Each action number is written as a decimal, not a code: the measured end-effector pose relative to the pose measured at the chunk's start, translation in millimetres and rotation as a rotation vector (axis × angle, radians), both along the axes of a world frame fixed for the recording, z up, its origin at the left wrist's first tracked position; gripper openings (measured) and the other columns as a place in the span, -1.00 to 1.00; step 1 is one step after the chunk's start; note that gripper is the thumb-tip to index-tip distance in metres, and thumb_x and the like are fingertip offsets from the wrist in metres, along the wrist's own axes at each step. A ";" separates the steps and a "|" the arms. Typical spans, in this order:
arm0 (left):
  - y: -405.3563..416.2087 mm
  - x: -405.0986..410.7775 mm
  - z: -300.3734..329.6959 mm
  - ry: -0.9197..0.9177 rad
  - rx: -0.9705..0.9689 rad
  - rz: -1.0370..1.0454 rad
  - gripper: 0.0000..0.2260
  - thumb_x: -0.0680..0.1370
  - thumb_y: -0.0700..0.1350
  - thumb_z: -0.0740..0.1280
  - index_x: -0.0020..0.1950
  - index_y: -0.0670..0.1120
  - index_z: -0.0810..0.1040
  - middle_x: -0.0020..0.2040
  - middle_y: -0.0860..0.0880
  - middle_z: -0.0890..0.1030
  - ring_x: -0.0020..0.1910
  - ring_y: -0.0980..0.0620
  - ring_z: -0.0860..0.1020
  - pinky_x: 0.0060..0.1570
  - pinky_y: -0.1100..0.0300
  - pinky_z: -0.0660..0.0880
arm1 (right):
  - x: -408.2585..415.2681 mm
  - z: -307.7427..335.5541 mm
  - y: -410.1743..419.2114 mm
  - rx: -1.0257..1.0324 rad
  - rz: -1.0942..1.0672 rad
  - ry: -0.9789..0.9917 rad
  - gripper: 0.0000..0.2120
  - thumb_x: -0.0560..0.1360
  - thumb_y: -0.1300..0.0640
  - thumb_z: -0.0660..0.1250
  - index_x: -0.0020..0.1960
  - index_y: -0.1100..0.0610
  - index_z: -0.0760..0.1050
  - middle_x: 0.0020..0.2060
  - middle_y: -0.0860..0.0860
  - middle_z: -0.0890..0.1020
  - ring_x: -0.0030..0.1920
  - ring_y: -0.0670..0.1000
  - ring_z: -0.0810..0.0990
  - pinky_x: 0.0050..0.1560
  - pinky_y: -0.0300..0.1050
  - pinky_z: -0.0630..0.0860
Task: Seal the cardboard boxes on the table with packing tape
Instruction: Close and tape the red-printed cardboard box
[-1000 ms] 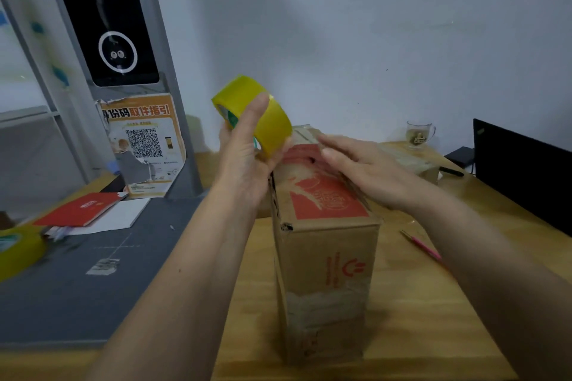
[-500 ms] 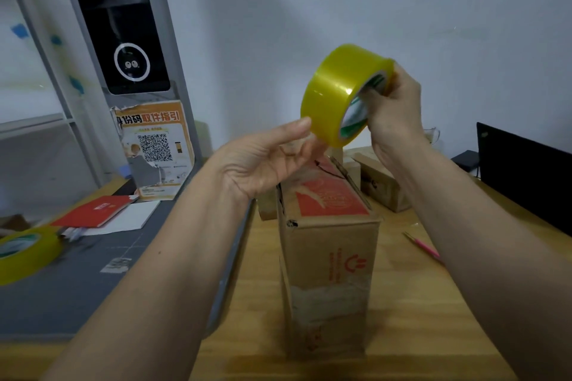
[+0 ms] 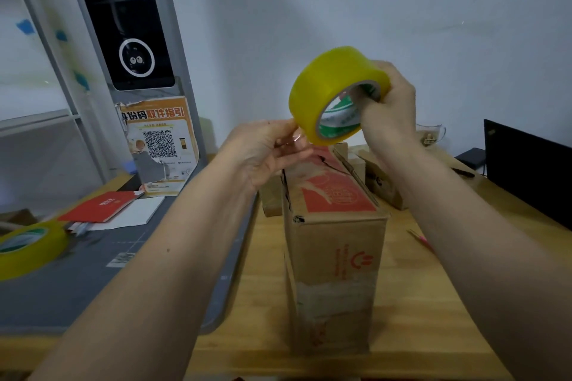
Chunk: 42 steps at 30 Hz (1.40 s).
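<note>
The table (image 3: 433,303) carries the tall cardboard box (image 3: 334,257), standing upright right in front of you, its top flaps closed but, as far as you can tell, not yet taped. Above it your right hand (image 3: 388,108) grips the tape roll (image 3: 331,93), fingers curled through its core. Your left hand (image 3: 266,151) pinches the free tape end at the roll's lower edge. You're starting the strip; next, pull out enough length and press it down along the top seam.
</note>
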<state>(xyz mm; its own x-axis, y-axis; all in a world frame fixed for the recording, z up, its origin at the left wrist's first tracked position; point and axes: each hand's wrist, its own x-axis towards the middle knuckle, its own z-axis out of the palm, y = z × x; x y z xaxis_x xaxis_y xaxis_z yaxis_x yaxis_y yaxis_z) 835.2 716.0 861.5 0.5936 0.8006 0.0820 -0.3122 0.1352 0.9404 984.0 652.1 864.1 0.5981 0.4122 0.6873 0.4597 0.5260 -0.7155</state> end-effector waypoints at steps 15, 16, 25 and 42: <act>20.0 18.6 -1.2 0.677 0.539 0.266 -0.76 0.58 -0.17 0.40 -0.28 -0.17 0.51 -0.54 0.00 0.51 -0.45 0.00 0.51 -0.12 0.05 0.63 | 60.2 -37.0 -26.3 -0.425 -0.593 -0.380 -0.53 0.53 0.40 0.17 0.36 0.06 0.45 0.18 0.19 0.47 0.18 0.19 0.46 0.03 -0.20 0.28; 19.1 21.8 0.5 0.759 0.611 0.270 -0.78 0.58 -0.16 0.40 -0.25 -0.20 0.55 -0.48 -0.04 0.54 -0.41 -0.03 0.52 -0.06 0.02 0.63 | 62.1 -39.0 -27.0 -0.440 -0.600 -0.392 -0.52 0.53 0.41 0.16 0.36 0.06 0.44 0.17 0.20 0.46 0.17 0.20 0.46 0.03 -0.18 0.28; 22.4 32.1 -3.5 1.077 0.888 0.317 -0.70 0.62 -0.04 0.33 -0.25 -0.16 0.45 -0.37 -0.05 0.41 -0.38 -0.02 0.40 -0.28 0.15 0.39 | 63.6 -54.3 -25.2 -0.543 -0.591 -0.446 -0.49 0.50 0.41 0.14 0.38 0.06 0.42 0.15 0.20 0.44 0.14 0.22 0.42 -0.02 -0.14 0.23; 52.5 58.9 5.7 0.665 0.728 0.081 -0.79 0.67 -0.01 0.23 0.14 -0.11 0.54 0.14 0.01 0.59 0.11 0.03 0.51 -0.06 0.19 0.39 | 38.8 -32.1 -69.5 -0.350 0.126 0.478 -0.85 0.46 0.39 0.25 -0.19 0.17 0.39 -0.39 0.09 0.34 -0.46 0.00 0.36 -0.49 -0.19 0.36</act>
<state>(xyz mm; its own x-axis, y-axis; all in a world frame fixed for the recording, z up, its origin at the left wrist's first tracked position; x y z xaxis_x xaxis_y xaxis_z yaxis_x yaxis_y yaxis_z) 894.1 768.6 867.2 0.6426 0.7276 0.2401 0.3269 -0.5438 0.7729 1022.8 582.6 832.0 0.7391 0.6529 0.1659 -0.0054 0.2520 -0.9677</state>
